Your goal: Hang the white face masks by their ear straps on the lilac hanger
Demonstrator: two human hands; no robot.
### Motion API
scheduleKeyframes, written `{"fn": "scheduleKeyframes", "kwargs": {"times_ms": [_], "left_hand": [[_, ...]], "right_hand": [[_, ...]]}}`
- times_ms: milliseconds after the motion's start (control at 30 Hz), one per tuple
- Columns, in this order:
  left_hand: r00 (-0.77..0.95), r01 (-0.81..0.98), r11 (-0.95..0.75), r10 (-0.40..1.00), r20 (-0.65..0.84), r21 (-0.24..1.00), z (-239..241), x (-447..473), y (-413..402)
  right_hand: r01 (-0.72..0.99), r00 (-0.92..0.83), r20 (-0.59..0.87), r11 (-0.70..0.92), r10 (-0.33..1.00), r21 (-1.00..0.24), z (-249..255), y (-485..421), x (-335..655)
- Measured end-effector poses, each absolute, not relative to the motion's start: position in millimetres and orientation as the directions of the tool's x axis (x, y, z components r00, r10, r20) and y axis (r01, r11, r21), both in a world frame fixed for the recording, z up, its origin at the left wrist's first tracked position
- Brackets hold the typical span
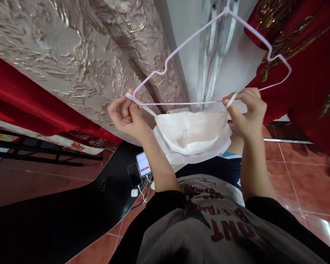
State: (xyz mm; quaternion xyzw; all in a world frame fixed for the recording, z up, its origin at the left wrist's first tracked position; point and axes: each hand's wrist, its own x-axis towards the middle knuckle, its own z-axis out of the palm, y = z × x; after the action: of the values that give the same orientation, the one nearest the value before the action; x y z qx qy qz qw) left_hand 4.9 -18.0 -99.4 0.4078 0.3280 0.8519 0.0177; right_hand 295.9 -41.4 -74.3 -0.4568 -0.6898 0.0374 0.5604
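Head view: I take the hanger [181,103] as landmark. At its left corner, my left hand [124,113] has fingers pinched closed on the left strap [150,111]. Along its lower bar, toward the right, my right hand [249,110] pinches the right strap [231,100]. White cloth [195,132] sits just below it.

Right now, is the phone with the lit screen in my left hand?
No, the lit phone lies on the black surface, and your left hand holds a white strap.
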Motion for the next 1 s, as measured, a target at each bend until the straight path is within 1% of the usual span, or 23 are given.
{"fn": "scheduleKeyframes", "kwargs": {"times_ms": [67, 133, 200, 267, 333, 433, 533, 633, 733, 833, 900, 933, 1000], "left_hand": [[-0.675, 0.275, -0.804, 0.229, 0.702, 0.527, -97.7, 2.4, -13.4], [-0.644, 0.283, -0.810, 0.236, 0.727, 0.514, -94.6, -1.2, -10.8], [-0.558, 0.254, -0.811, 0.322, 0.765, 0.527, -88.1, -5.3, -10.1], [-0.421, 0.182, -0.823, 0.430, 0.799, 0.539, -76.8, -7.5, -10.5], [-0.274, 0.137, -0.801, 0.535, 0.799, 0.583, -60.9, -6.9, -10.9], [-0.130, 0.214, -0.695, 0.676, 0.725, 0.686, -35.0, -4.1, -9.7], [-0.054, 0.295, -0.632, 0.737, 0.673, 0.716, -17.5, -4.5, -7.0], [-0.030, 0.297, -0.601, 0.771, 0.636, 0.742, -12.9, -5.6, -5.2], [-0.086, 0.240, -0.595, 0.774, 0.628, 0.767, -14.0, -2.0, -5.8], [-0.045, 0.181, -0.668, 0.728, 0.685, 0.722, -11.5, 3.9, -7.7], [0.003, 0.181, -0.704, 0.699, 0.715, 0.687, -9.4, 5.5, -7.9], [-0.004, 0.194, -0.709, 0.690, 0.724, 0.678, -9.9, 5.4, -7.5], [-0.096, 0.220, -0.713, 0.663, 0.742, 0.666, -17.2, 4.8, -6.1]], "right_hand": [[0.601, 0.034, 0.728, 0.568, 0.685, -0.563, -74.2, -41.5, 297.6], [0.597, 0.025, 0.730, 0.575, 0.683, -0.559, -75.1, -41.6, 298.1], [0.588, 0.018, 0.734, 0.587, 0.679, -0.557, -76.6, -41.8, 296.8], [0.583, 0.013, 0.729, 0.587, 0.684, -0.562, -78.7, -41.9, 294.3], [0.585, 0.008, 0.718, 0.579, 0.696, -0.568, -81.2, -41.7, 291.9], [0.588, 0.000, 0.712, 0.575, 0.703, -0.568, -84.7, -41.4, 290.3], [0.605, -0.005, 0.715, 0.571, 0.699, -0.554, -86.9, -41.7, 291.1], [0.630, -0.011, 0.726, 0.568, 0.688, -0.529, -87.8, -42.7, 291.6], [0.621, -0.019, 0.743, 0.590, 0.669, -0.515, -87.9, -43.4, 290.6], [0.630, -0.028, 0.742, 0.588, 0.670, -0.507, -87.1, -43.7, 288.9], [0.647, -0.029, 0.743, 0.580, 0.668, -0.496, -86.6, -44.2, 288.0], [0.655, -0.031, 0.743, 0.575, 0.669, -0.490, -86.5, -44.5, 287.7], [0.667, -0.037, 0.741, 0.568, 0.671, -0.481, -86.6, -45.3, 286.7]]}}
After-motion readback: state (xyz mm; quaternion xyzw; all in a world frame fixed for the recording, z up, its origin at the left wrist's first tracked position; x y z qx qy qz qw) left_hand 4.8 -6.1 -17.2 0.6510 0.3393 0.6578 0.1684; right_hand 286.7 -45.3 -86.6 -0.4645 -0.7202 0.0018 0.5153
